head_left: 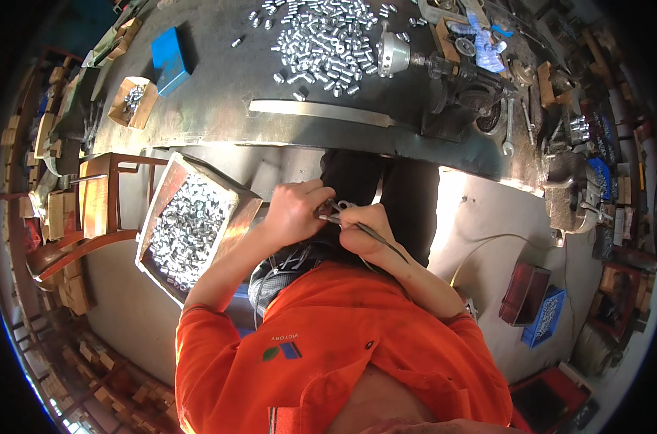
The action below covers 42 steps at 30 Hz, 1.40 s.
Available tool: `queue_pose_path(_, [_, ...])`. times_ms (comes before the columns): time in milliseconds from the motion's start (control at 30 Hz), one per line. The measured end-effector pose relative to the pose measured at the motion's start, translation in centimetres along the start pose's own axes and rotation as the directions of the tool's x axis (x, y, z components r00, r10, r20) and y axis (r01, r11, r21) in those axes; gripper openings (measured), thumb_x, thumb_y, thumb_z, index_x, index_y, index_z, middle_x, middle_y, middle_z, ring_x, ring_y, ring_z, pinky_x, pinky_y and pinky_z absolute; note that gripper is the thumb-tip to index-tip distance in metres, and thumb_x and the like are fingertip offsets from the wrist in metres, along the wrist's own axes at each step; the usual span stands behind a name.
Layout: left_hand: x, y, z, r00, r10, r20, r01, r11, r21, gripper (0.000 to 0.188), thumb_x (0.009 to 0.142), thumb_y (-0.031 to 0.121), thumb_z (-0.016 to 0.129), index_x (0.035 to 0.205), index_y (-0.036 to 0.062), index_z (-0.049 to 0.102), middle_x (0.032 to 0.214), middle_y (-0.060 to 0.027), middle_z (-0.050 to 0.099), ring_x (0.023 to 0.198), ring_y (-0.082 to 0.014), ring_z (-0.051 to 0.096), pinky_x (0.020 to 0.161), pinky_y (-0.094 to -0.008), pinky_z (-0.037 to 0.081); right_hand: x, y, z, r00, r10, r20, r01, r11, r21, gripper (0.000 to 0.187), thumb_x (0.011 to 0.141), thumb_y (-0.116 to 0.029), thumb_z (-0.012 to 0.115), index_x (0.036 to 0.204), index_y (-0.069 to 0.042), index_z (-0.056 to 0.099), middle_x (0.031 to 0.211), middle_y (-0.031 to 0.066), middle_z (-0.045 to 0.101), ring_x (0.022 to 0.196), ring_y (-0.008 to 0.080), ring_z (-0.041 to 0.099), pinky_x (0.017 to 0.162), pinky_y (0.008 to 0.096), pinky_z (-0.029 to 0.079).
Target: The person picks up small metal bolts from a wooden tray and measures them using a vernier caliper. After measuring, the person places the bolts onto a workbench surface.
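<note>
My left hand (294, 211) is closed in front of my lap, its fingers pinching a small shiny metal part (343, 205). Much of that part is hidden by the fingers. Close against it, my right hand (367, 228) is closed around a slim, dark, pen-like tool (388, 246). The tool's thin tail sticks out past the wrist, and its other end points toward the left fingers. Whether its tip touches the part I cannot tell. To the left of my left forearm, a wooden box (254, 206) holds a heap of small metal cylinders (189, 228).
Ahead stands a dark metal workbench (220, 79) with a pile of metal cylinders (328, 47) on it. A flat metal strip (318, 112) lies near its edge. Right of the pile sits a chuck fixture (395, 55). A blue box (171, 61) and small wooden tray (145, 108) are left.
</note>
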State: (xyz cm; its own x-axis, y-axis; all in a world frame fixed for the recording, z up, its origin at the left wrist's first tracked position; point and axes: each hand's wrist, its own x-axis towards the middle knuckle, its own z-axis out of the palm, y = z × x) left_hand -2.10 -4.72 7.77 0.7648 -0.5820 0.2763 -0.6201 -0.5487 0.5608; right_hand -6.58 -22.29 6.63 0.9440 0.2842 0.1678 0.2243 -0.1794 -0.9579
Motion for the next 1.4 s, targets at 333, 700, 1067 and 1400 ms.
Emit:
queue_pose_path(333, [9.6, -7.5, -2.9, 0.962, -0.182, -0.203, 0.205, 0.973, 0.101, 0.023, 0.071, 0.011, 0.067, 0.094, 0.0068, 0.067, 0.073, -0.0114, 0.066, 0.065, -0.026, 0.066, 0.064, -0.0352, 0.053, -3.0, -0.4, -3.0, 0.985, 0.092, -0.144, -0.078, 0.992, 0.101, 0.032, 0.065, 0.02, 0.044, 0.048, -0.002, 0.028, 0.045, 0.0047, 0.04, 0.039, 0.0123, 0.048, 0.038, 0.0252, 0.038])
queue_pose_path(700, [10.2, -8.9, -8.1, 0.864, -0.424, -0.271, 0.183, 0.766, -0.616, 0.028, 0.088, 0.005, 0.056, 0.113, -0.0066, 0.054, 0.071, -0.0041, 0.06, 0.054, -0.0069, 0.053, 0.052, -0.0217, 0.045, -3.8, -0.1, -1.9, 0.987, 0.118, -0.112, -0.108, 0.99, 0.091, 0.031, 0.065, 0.018, 0.046, 0.049, -0.002, 0.029, 0.047, 0.0046, 0.041, 0.041, 0.0112, 0.047, 0.04, 0.0249, 0.04])
queue_pose_path(1067, [-16.0, -18.4, -11.0, 0.611, -0.739, -0.285, 0.688, 0.673, -0.271, 0.03, 0.078, 0.008, 0.059, 0.107, -0.0007, 0.063, 0.064, -0.01, 0.065, 0.053, -0.0164, 0.062, 0.052, -0.0293, 0.049, -2.6, -1.7, -0.8, 0.987, 0.156, -0.029, -0.14, 0.942, 0.304, 0.03, 0.063, 0.022, 0.042, 0.05, -0.002, 0.029, 0.048, 0.0074, 0.045, 0.04, 0.0126, 0.047, 0.035, 0.0241, 0.037])
queue_pose_path(1400, [-26.2, -22.9, -8.4, 0.498, -0.846, -0.192, 0.864, 0.466, 0.19, 0.032, 0.077, 0.018, 0.061, 0.108, 0.0112, 0.06, 0.089, -0.0128, 0.065, 0.079, -0.0259, 0.064, 0.071, -0.0381, 0.051, -2.6, -1.2, -0.6, 0.984, 0.179, -0.018, -0.169, 0.956, 0.241, 0.03, 0.065, 0.018, 0.045, 0.051, -0.004, 0.03, 0.048, 0.0029, 0.042, 0.042, 0.0091, 0.047, 0.038, 0.0235, 0.037])
